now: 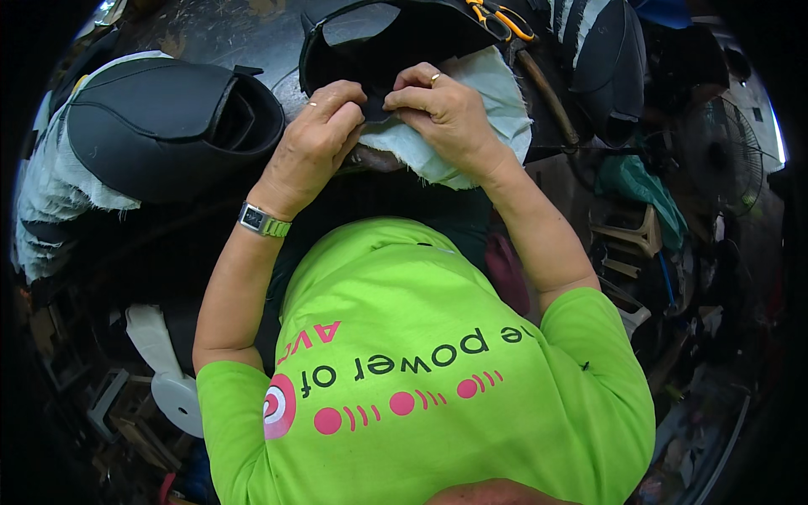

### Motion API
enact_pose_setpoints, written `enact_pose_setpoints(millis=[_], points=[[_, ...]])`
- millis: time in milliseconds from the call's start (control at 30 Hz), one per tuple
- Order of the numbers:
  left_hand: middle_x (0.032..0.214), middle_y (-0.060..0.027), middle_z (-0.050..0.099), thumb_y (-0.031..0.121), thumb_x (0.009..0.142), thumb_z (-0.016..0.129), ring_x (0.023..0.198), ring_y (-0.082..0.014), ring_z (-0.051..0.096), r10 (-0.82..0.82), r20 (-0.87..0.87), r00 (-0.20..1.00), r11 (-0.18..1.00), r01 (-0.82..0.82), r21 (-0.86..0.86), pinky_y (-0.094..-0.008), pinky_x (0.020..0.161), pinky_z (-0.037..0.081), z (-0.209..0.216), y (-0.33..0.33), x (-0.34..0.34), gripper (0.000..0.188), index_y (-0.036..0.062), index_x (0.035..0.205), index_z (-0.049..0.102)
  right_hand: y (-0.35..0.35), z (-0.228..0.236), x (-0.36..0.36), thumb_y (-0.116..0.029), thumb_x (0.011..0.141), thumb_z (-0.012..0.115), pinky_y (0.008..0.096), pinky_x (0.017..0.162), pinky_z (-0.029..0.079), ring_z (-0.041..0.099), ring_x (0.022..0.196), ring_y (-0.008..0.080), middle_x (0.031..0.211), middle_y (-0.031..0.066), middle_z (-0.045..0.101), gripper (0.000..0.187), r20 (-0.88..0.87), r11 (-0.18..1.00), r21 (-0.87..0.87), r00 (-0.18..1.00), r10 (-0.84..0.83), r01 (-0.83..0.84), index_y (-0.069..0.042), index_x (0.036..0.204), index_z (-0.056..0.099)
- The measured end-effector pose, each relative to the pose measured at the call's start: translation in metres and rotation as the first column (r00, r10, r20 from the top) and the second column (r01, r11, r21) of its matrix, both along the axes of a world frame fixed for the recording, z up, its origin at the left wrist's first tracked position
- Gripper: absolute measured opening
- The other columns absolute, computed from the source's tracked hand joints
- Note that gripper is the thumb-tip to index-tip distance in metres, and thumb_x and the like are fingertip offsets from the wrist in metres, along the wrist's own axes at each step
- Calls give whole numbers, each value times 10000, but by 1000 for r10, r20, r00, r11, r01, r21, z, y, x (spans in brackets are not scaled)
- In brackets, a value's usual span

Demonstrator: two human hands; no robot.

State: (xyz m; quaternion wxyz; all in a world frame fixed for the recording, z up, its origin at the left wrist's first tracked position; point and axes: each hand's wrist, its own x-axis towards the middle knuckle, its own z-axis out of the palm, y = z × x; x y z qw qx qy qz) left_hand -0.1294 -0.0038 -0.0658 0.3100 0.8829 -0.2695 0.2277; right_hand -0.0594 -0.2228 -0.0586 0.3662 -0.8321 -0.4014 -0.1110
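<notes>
Both hands pinch the near edge of a black shoe upper (370, 50) at the middle of the tabletop (219, 34). Left hand (316, 139) clenches thumb and fingers on that edge; right hand (446, 114), wearing a ring, grips it just beside. White cloth lining (497, 93) lies under the piece and under the right hand. Another black upper (160, 122) on frayed white fabric sits to the left. Orange-handled scissors (501, 17), possibly snips, rest at the far side.
</notes>
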Motion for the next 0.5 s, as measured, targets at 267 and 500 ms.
enact_pose_setpoints(millis=[267,500], points=[[1071,-162,620,55,872,744,1059,-337,648,-40,-121,992,999,41,2,-425,886,549,26,-6,-12,225,-8,1013,581,-11,5,-16,-98,800,780,399,821,554,657,1004,298,1006,97,677,200,47,994,-46,994,102,-99,-86,999,777],[1220,-176,602,-23,883,593,1116,-355,645,83,-4,997,996,-83,39,-412,932,559,36,-55,35,263,-20,1145,623,-25,28,-10,-47,772,756,427,890,511,653,1007,312,1077,117,719,226,157,997,62,986,-59,50,-54,997,736]])
